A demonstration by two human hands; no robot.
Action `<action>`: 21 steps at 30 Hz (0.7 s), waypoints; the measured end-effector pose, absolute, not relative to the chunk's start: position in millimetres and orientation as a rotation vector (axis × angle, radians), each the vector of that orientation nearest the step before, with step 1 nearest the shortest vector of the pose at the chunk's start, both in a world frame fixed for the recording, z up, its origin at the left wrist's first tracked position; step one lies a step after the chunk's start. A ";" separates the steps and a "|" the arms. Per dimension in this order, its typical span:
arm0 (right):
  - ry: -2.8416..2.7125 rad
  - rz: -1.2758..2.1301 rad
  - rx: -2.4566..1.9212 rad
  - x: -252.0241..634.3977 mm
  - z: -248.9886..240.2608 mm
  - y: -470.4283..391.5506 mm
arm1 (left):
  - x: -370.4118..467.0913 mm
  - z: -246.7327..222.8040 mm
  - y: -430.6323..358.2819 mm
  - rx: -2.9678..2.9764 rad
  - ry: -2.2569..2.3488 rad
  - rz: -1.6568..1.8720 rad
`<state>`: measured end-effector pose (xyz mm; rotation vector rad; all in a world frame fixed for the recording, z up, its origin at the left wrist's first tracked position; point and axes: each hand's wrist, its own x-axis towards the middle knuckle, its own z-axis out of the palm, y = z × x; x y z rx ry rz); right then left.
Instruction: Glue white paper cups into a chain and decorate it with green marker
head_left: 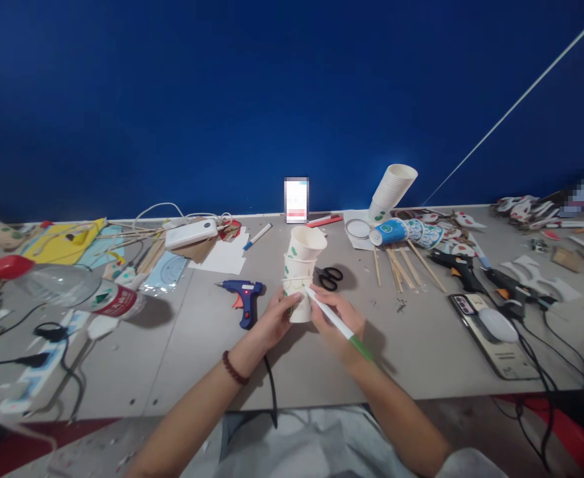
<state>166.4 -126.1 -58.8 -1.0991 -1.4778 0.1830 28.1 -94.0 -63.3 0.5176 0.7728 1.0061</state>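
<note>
In the middle of the head view stands a column of white paper cups (305, 244) with green leaf prints, joined one above another. My left hand (278, 317) is closed around the lowest part of the column, from its left side. A white marker with a green end (339, 322) is gripped in my right hand (344, 317), its tip at the cups' right side. Whether the tip touches the paper I cannot tell. Left of the cups lies a blue glue gun (244, 297) with an orange trigger. Black-handled scissors (329, 277) rest just behind my right hand.
At the back right a tilted stack of paper cups (394, 189) leans near a blue cup (390, 231) and wooden sticks (400, 269). A phone (495, 338) and dark glue guns with cords (505, 289) lie right. On the left are a plastic bottle (72, 289) and a power strip (52, 365).
</note>
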 end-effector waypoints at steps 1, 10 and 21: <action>-1.483 0.179 -1.099 166.4 -58.6 -126.1 | 28.1 -63.5 -94.1 0.516 0.767 1.008; -1.472 0.205 -1.085 166.3 -58.8 -126.6 | 27.8 -63.3 -93.1 0.549 0.749 0.994; -1.434 0.288 -1.087 165.2 -65.3 -127.1 | 26.2 -61.7 -93.4 0.493 0.797 0.969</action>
